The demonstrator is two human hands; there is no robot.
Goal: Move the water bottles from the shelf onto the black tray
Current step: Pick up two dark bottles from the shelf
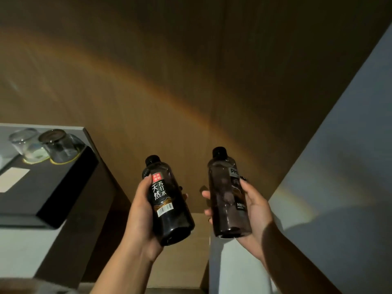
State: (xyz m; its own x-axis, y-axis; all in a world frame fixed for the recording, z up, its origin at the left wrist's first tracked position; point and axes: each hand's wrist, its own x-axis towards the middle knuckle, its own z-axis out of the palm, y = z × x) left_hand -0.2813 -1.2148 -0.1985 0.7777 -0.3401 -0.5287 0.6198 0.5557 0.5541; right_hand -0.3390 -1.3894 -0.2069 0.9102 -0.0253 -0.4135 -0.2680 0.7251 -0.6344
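Both water bottles are off the shelf and in the air, neither yet on the black tray (63,194). The left hand (142,211) has its fingers wrapped around the labelled bottle (167,200), and the right hand (254,209) grips the second bottle (224,194) the same way; both bottles stand roughly upright, apart from each other. The tray sits well to the left on the table (19,247), with two glasses (44,147) at its far end. Carrying both across and setting them down appears to be what remains.
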